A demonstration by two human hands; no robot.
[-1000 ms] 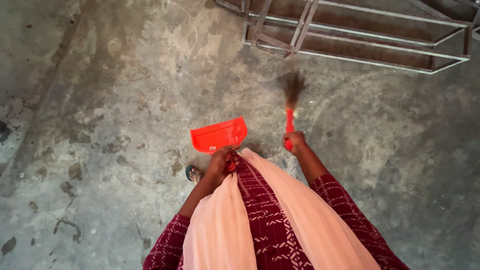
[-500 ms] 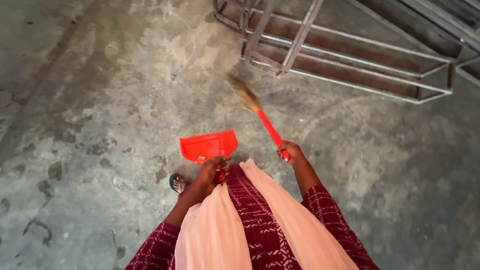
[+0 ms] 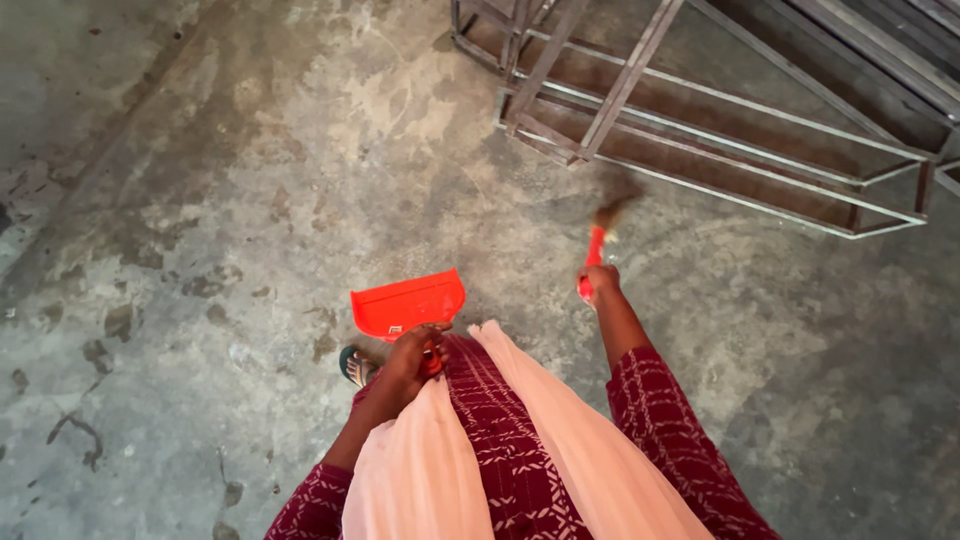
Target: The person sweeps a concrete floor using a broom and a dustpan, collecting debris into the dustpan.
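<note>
A dustpan (image 3: pixel 408 303) of smooth red plastic, broad and flat with a raised back rim, is held just above the concrete floor (image 3: pixel 200 200) by the left hand (image 3: pixel 412 352), whose fingers are closed around its handle; the handle itself is mostly hidden under the hand. Whether anything lies in the pan cannot be made out. A short broom (image 3: pixel 598 240), red-handled with a dark fibrous head, is gripped by the right hand (image 3: pixel 599 281), fingers wrapped about the handle's lower end; its bristles are blurred. The floor is rough, grey, mottled and stained. A welded metal frame (image 3: pixel 700 110) of angled bars is cut off at the upper right. A sandalled foot (image 3: pixel 355 366) is partly covered by patterned maroon cloth.
</note>
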